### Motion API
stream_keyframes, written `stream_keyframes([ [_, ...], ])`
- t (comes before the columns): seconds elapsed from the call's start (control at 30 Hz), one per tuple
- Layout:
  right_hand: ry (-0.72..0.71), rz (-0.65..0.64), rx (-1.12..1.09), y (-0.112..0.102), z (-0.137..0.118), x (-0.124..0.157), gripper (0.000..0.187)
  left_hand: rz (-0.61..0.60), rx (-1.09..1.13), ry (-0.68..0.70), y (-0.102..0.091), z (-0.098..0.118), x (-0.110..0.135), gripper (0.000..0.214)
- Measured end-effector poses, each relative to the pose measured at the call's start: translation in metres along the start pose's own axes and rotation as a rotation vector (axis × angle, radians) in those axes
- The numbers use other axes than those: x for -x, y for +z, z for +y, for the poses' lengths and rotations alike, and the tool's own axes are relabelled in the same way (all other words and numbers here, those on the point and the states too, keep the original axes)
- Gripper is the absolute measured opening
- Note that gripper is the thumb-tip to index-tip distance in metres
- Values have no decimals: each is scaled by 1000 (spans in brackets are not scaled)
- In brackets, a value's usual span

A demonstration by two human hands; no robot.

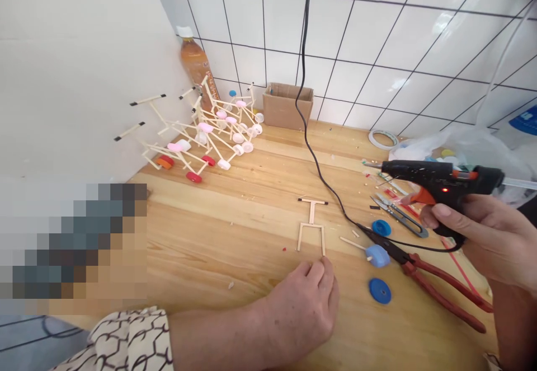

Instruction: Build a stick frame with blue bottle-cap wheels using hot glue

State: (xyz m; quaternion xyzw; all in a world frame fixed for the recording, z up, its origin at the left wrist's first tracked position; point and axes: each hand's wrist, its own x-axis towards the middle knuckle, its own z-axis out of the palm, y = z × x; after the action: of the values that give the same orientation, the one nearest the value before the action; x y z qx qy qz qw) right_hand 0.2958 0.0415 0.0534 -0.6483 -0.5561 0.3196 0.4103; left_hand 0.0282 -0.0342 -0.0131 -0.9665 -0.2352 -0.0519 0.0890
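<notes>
Left hand (308,299): closed, pinching one leg end of stick frame (312,213)
Right hand (489,234): wrapped around glue gun (423,171)
Bottle label (198,71): printed, too blurred to read

Blue, black and honey-toned wood on our bench (201,236)!
We've got a black glue gun (432,170) with an orange trigger (422,195) and a red light (445,190), brick-red handles on the pliers (444,299), a soft blue block (377,256), two deeper blue discs (380,291)! Our stick frame (312,213) shows cream wood, black tips. Our sleeve (130,340)? Cream, crossed by dark branching lines! Now the models (205,127): pink, white, red and orange on pale sticks, then an amber bottle (195,60), white-capped, and white tiles (283,18) ruled in black.
</notes>
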Motion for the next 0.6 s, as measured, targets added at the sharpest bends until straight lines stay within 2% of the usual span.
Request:
stream_keyframes([
  [0.07,58,22,-98,-3,-5,-1,41,7,-1,7,1,0,1,35],
  [0.17,81,141,-196,-6,-14,-8,48,31,-5,29,3,0,2,34],
  [0.23,33,156,-274,-5,-23,-18,44,51,-6,37,4,-1,4,34],
  [0.33,-118,182,-435,-1,-45,-41,26,70,2,50,4,-1,5,34],
  [0.43,-190,210,-543,9,-69,-70,7,79,-5,53,6,-2,6,32],
  [0.53,-124,159,-563,26,-84,-98,8,93,-15,35,8,-2,7,30],
  [0.6,-91,128,-548,43,-85,-116,11,109,-26,21,11,-2,7,29],
])
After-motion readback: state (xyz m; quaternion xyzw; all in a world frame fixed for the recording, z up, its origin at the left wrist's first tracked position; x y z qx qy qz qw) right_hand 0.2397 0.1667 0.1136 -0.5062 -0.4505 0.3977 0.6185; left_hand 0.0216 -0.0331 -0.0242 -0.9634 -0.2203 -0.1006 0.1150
